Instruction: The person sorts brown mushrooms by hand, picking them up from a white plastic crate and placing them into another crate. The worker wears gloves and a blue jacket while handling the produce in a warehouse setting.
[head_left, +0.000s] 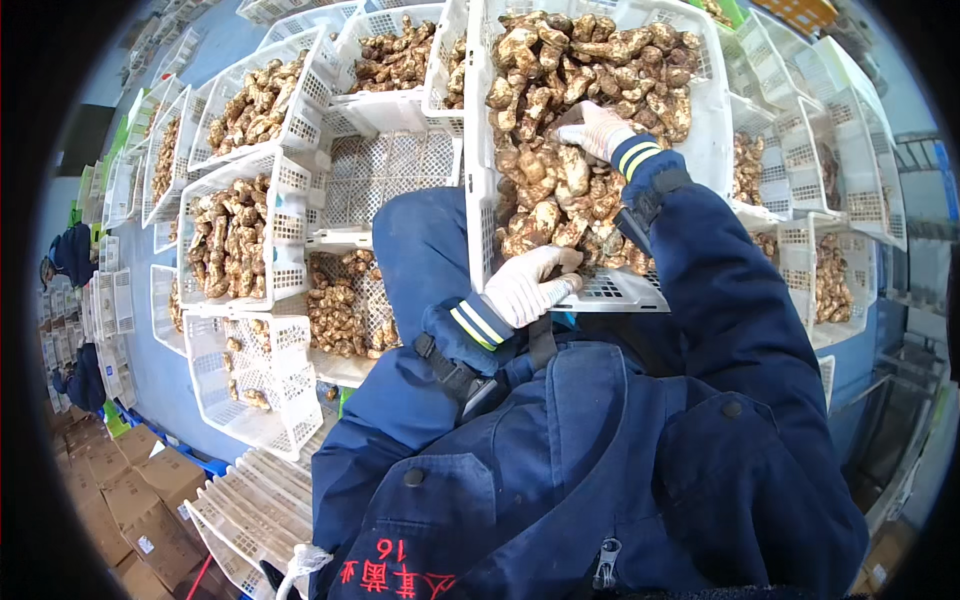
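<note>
A large white plastic crate (712, 161) lies before me, filled with brown, knobbly mushrooms (559, 169) that look earthy. My right hand (596, 131), in a white knitted glove, reaches into the middle of the pile, its fingertips on the mushrooms; whether it grips one cannot be told. My left hand (529, 285), gloved too, is at the crate's near left corner with thumb and fingers curved towards each other, against the nearest mushrooms. Nothing is clearly seen between them. Both wrists carry dark straps over blue sleeves with striped cuffs.
Left of me stand crates of mushrooms (229, 240), a crate with few pieces (251, 367) and a crate with a bare mesh bottom (390, 176). Stacked crates (259, 487) and cardboard boxes (142, 510) are at lower left. More crates (832, 277) stand right. People (75, 251) are far left.
</note>
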